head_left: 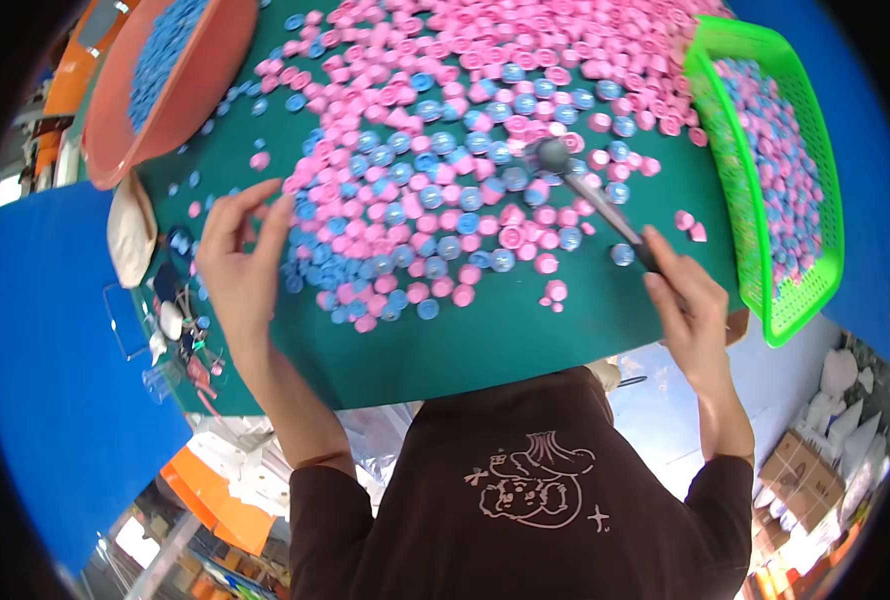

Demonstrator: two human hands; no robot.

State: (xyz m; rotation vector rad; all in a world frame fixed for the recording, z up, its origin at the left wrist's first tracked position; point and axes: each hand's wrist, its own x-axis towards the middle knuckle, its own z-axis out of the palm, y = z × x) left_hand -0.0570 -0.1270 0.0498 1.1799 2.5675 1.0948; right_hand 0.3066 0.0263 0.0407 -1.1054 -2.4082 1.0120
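Observation:
A wide pile of small pink cups (445,40) and blue caps (325,265) covers much of the green table; some are joined, blue on pink. My left hand (240,245) hovers at the pile's left edge, fingers half bent and apart, with no piece visible in it. In my right hand (690,305) is a small hammer (605,207), gripped by its black handle. Its dark round head lies over the right part of the pile, among blue-topped pieces. Whether the head touches a piece, I cannot tell.
At the far left stands a red basin (115,130) holding blue caps. A bright green basket (830,215) with mixed pink and blue pieces is at the right. Small tools (200,370) and a cream-coloured bag (130,225) lie along the left edge of the green table (415,355).

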